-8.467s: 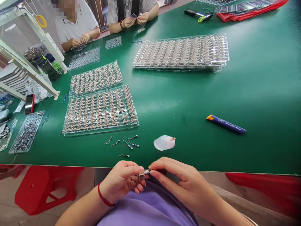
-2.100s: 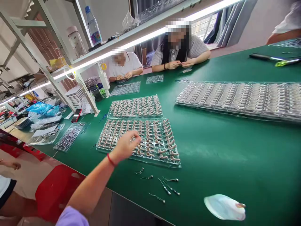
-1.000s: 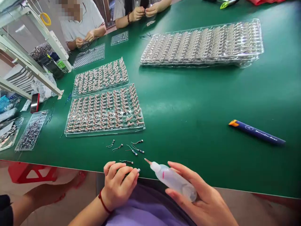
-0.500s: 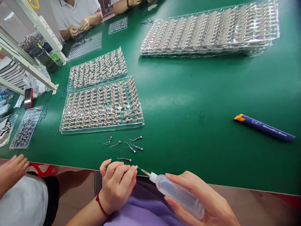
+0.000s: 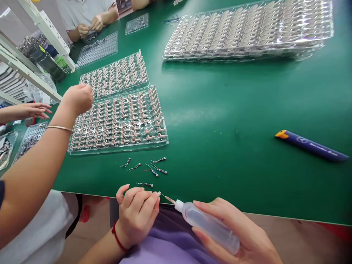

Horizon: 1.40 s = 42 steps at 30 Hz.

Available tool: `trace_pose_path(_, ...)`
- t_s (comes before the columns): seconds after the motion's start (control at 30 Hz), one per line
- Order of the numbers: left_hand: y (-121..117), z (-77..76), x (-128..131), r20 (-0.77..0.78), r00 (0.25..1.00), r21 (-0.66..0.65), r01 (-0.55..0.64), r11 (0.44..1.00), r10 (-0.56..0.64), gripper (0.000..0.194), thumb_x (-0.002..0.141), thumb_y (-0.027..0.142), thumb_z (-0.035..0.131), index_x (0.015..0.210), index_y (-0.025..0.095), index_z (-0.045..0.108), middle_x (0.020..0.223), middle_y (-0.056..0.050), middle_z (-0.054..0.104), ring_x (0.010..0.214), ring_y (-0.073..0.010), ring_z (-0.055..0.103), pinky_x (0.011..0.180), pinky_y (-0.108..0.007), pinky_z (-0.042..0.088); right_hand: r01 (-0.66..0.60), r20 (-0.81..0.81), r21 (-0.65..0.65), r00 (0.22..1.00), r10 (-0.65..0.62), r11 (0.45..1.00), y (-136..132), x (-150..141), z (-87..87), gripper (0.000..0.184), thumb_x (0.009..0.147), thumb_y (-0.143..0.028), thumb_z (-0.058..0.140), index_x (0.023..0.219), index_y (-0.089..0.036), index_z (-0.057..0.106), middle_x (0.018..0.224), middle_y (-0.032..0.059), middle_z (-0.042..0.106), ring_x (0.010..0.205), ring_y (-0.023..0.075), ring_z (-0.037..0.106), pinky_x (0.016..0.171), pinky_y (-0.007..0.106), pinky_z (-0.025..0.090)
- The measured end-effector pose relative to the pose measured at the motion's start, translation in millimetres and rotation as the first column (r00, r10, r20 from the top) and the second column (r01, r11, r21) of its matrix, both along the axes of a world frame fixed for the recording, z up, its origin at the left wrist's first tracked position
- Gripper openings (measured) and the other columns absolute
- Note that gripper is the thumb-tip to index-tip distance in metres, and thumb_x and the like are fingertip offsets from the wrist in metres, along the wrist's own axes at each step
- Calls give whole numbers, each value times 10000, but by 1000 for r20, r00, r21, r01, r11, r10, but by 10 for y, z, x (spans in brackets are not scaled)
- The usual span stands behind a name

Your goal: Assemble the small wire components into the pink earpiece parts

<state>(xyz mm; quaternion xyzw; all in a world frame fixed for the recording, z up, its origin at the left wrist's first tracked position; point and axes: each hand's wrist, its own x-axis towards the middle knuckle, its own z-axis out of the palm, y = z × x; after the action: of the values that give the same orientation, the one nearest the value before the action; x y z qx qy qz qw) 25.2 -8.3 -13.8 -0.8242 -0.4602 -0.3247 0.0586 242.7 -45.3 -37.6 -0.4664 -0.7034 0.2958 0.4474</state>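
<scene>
Fingers [image 5: 210, 209] hold bottle [image 5: 210, 226]; co-worker's arm [image 5: 41, 157] hides tray [image 5: 118, 123] corner.

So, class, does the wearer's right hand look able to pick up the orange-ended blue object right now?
Probably not right away: the right hand holds the squeeze bottle. Otherwise nothing seems to stand between it and the blue object on the green table.

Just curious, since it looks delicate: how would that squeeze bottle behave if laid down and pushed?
The squeeze bottle would probably roll, its body being rounded. Its translucent wall looks like soft plastic, so it may give when pressed. The slender needle tip seems the fragile part and might bend.
</scene>
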Motion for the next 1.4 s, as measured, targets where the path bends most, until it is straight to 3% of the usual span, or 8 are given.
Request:
trace_pose_path(0.27, 4, 5, 2, -3, 1000, -4, -2, 1000, 2, 108, 794, 116, 722, 862, 197, 699, 715, 17, 728, 770, -155, 630, 970, -373, 334, -3, 62, 26, 998, 2, 1000, 51, 13, 111, 310, 873, -177, 600, 1177, -189, 543, 795, 29, 656, 625, 132, 586, 553, 226, 508)
trace_pose_path(0.9, 0, -3, -6, -12, 1000, -24, -8, 1000, 8, 136, 786, 123, 734, 877, 215, 694, 731, 25, 730, 767, -157, 632, 962, -387, 341, -23, 57, 13, 998, 23, 1000, 39, 5, 95, 317, 864, -147, 590, 1175, -181, 537, 775, 25, 623, 623, 131, 567, 553, 218, 509)
trace_pose_path(1.13, 3, -12, -16, -7, 1000, -28, 1, 1000, -1, 120, 797, 133, 727, 884, 210, 698, 734, 24, 725, 777, -153, 628, 977, -384, 340, 89, 58, -78, 995, -84, 993, -37, 72, 47, 289, 904, -313, 592, 1174, -221, 547, 905, 57, 641, 684, 144, 635, 557, 196, 528)
trace_pose_path(1.23, -4, 41, -55, 29, 999, -32, 29, 999, -28, 128, 818, 136, 710, 930, 198, 700, 784, 9, 739, 805, -158, 629, 955, -369, 377, 163, 8, -123, 986, -164, 979, 52, 62, 53, 328, 913, -347, 582, 1215, -229, 535, 1025, 81, 668, 835, 179, 672, 684, 223, 559)
trace_pose_path(1.33, -60, 115, -125, 140, 986, -127, 108, 986, -90, 194, 863, 115, 638, 1042, 174, 686, 873, -39, 749, 858, -175, 629, 850, -326, 481, 217, -16, -155, 975, -222, 964, 211, 35, 40, 326, 903, -349, 601, 1205, -238, 544, 1123, 83, 685, 986, 212, 668, 835, 284, 548)
trace_pose_path(1.4, -127, 140, -169, 282, 954, -262, 184, 947, -107, 236, 874, 100, 601, 1082, 175, 681, 903, -60, 752, 865, -182, 637, 785, -311, 527, 243, 13, -165, 970, -244, 956, 314, 28, 27, 331, 900, -357, 608, 1204, -242, 546, 1147, 80, 688, 990, 214, 674, 810, 287, 554)
